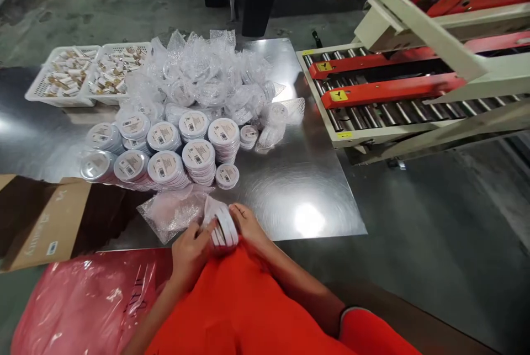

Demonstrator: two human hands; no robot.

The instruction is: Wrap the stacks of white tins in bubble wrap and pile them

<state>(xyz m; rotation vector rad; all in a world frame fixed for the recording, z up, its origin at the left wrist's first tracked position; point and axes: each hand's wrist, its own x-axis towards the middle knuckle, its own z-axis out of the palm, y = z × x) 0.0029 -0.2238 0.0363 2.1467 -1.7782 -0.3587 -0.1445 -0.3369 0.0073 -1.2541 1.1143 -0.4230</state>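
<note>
Close to my body, a short stack of white round flat tins (227, 228) is tilted on its side between my hands. My left hand (192, 247) has its fingers closed on the stack's left side. On the right, my right hand (248, 225) grips the opposite side, thumb and fingers near the top. A clear plastic bag (210, 207) covers part of the upper end; how far it reaches is hidden. Just beyond lies a flat bubble-wrap bag (169, 212). Behind it stand several stacks of labelled round tins (199, 153).
Bubble-wrapped items (207, 76) are heaped on the metal table (298, 195). Two white baskets (62, 102) hold small white-and-brown pieces. A roller conveyor (385, 115) adjoins the right. An open cardboard box (49, 228) and a pink plastic bag (95, 300) are at left.
</note>
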